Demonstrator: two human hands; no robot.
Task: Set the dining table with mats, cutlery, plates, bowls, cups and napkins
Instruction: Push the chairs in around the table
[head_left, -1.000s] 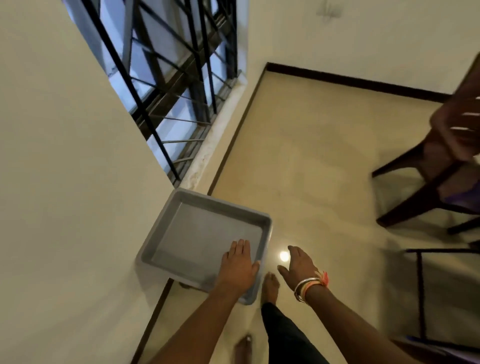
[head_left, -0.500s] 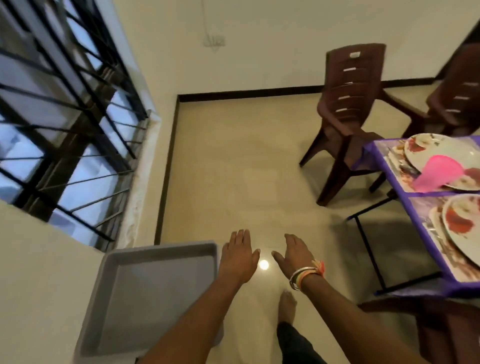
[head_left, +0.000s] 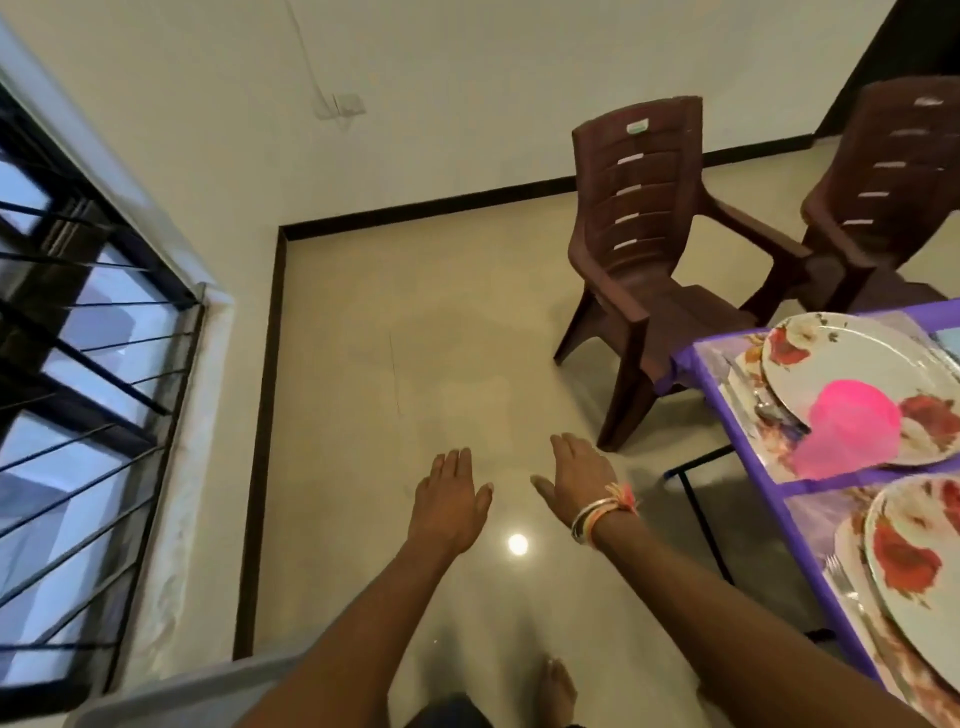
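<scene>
My left hand (head_left: 451, 501) and my right hand (head_left: 577, 478) hang over the bare floor, both flat, fingers apart, holding nothing. The dining table (head_left: 691, 358) with purple-edged floral mats shows at the right edge. A flowered plate (head_left: 831, 364) lies on the far mat with a pink bowl or cup (head_left: 852, 431) resting on it. A second flowered plate (head_left: 914, 561) sits on the nearer mat, with a fork (head_left: 839, 574) beside it. A grey tray (head_left: 192, 691) sits at the lower left, only its rim showing.
Two brown plastic chairs (head_left: 639, 249) (head_left: 883, 192) stand by the table's far side. A barred window (head_left: 78, 389) fills the left wall. Glossy beige floor (head_left: 389, 364) spreads ahead to a dark skirting. My foot (head_left: 558, 688) is at the bottom.
The view has swung right from the grey tray toward the table. My left hand left the tray's rim; both hands now hover open over the floor.
</scene>
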